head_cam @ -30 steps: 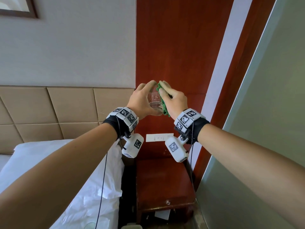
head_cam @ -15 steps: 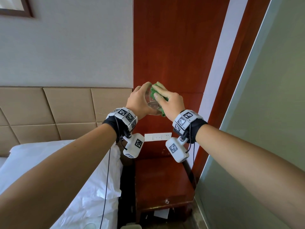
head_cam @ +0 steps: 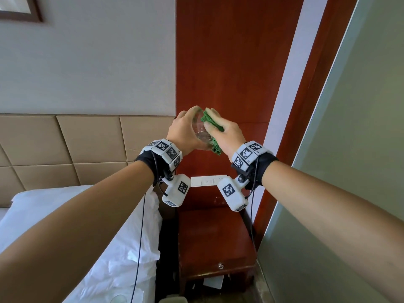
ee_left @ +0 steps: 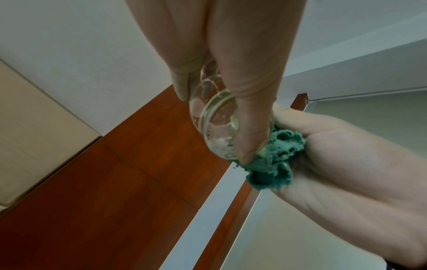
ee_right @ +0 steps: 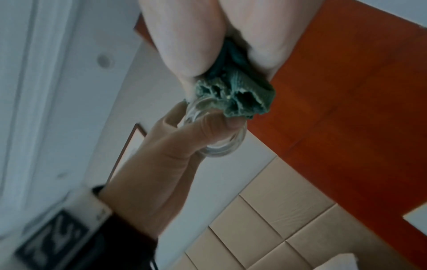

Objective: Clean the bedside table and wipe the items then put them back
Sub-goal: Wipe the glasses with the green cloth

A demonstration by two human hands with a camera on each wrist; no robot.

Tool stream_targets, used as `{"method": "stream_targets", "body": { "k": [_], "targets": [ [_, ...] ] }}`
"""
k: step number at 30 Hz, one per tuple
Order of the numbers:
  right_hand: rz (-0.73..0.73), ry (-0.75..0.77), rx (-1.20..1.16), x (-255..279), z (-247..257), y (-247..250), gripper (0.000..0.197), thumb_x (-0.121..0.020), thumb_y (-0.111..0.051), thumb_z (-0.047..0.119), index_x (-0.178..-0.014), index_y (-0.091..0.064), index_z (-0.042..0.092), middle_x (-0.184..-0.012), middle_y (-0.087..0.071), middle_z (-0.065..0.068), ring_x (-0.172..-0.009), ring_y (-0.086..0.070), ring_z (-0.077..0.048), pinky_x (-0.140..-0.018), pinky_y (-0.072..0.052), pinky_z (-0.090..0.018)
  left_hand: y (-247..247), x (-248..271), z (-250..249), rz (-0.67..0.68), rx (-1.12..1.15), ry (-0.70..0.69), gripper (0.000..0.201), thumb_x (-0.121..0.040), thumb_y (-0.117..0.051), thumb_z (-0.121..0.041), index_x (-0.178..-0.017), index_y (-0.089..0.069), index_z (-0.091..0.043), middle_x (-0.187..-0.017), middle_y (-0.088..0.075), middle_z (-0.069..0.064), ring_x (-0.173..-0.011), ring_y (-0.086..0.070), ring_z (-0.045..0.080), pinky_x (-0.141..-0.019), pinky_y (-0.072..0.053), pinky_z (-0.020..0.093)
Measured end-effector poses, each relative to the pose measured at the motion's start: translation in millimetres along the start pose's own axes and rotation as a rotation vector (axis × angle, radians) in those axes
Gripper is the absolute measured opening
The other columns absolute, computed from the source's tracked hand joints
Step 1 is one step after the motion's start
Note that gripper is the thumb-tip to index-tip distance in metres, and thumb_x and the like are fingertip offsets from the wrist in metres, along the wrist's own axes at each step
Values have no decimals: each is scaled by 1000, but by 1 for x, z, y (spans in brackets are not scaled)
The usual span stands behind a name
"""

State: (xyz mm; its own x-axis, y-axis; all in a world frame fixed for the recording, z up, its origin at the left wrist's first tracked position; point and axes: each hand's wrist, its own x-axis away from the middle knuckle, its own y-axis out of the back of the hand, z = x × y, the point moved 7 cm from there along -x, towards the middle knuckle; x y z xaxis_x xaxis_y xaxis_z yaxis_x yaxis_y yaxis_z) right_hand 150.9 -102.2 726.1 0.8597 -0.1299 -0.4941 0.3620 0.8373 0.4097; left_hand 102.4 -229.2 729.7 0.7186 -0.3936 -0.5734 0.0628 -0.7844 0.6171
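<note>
— Both hands up off the bedside table (head_cam: pixel 215 235): why?
— So the left hand (head_cam: pixel 184 133) can wrap its curled fingers round the glass (head_cam: pixel 202 133) while the right hand (head_cam: pixel 227 134) rubs it.
— And the cloth (head_cam: pixel 209 120)?
— Bunched under the right fingers, pinched by the thumb, pressed against the glass's side, wrists level.

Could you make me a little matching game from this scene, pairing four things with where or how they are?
Things:
1. glass
2. green cloth
3. bedside table
4. bed

States:
A. bare wooden top, below the hands
B. held in the left hand
C. white sheets, left of the table
D. pressed to the glass by the right hand

Pairs: 1-B, 2-D, 3-A, 4-C
</note>
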Motion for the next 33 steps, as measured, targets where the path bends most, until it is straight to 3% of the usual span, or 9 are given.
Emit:
{"method": "stream_targets", "body": {
  "k": [3,5,7,12,20,23,26,30,33],
  "targets": [
    [-78,-145,-356,-1,-15,3,41,-91,-65,32,-131,-58,37,-136,-59,8,-124,-57,-13,-105,-47,-41,1,-3,-1,-46,43,0,104,-46,-95,-41,-134,-45,-15,-117,-56,-3,-102,-54,12,-90,-48,24],
    [-138,-233,-529,1,-23,6,35,-93,-64,30,-128,-62,34,-124,-68,4,-111,-67,-25,-98,-51,-51,1,-6,-2,-46,78,-1,100,-47,-95,-43,-129,-47,-14,-115,-56,-2,-98,-54,11,-82,-45,12],
    [-154,-285,-688,2,-27,5,35,-98,-58,25,-132,-60,27,-122,-69,-3,-105,-69,-25,-95,-53,-48,0,-8,-5,-13,115,-16,99,-48,-96,-45,-129,-48,-17,-117,-58,-3,-96,-58,6,-78,-45,5],
    [-155,-302,-735,-5,-24,3,34,-99,-55,27,-133,-60,25,-122,-69,-8,-107,-69,-25,-95,-54,-46,0,-7,-9,-7,222,-58,84,-50,-96,-36,-116,-45,-30,-106,-66,-9,-90,-67,8,-78,-59,31],
    [-159,-185,-475,-16,-14,13,23,-95,-58,38,-116,-70,38,-120,-70,6,-106,-68,-14,-95,-54,-43,-2,-7,-14,33,-6,-72,116,-50,-95,-40,-147,-35,-16,-127,-52,-4,-110,-53,16,-98,-49,35],
    [-150,-84,-298,-14,-7,13,28,-94,-56,41,-120,-67,39,-133,-60,16,-117,-56,5,-102,-46,-24,-4,-6,-13,43,-59,-82,118,-52,-95,-38,-149,-32,-14,-130,-49,-2,-110,-52,17,-98,-49,36],
    [-132,15,-122,-11,2,13,32,-98,-55,36,-129,-62,34,-142,-52,17,-112,-48,18,-88,-36,0,-4,-6,-9,33,-63,-52,119,-50,-95,-39,-149,-33,-14,-130,-50,-2,-110,-53,17,-99,-48,35],
    [-107,124,-26,-3,6,13,35,-101,-53,27,-135,-58,26,-148,-46,13,-106,-46,29,-81,-40,2,-2,-10,-3,-4,-23,-4,119,-47,-95,-43,-146,-37,-12,-123,-54,-4,-105,-55,14,-96,-49,33],
    [-61,125,-13,1,2,9,37,-102,-50,28,-138,-55,29,-150,-41,16,-117,-41,24,-95,-38,-1,2,-14,3,-45,16,62,104,-50,-94,-37,-137,-44,-11,-115,-57,-3,-98,-56,13,-90,-53,30]
  ]
}}
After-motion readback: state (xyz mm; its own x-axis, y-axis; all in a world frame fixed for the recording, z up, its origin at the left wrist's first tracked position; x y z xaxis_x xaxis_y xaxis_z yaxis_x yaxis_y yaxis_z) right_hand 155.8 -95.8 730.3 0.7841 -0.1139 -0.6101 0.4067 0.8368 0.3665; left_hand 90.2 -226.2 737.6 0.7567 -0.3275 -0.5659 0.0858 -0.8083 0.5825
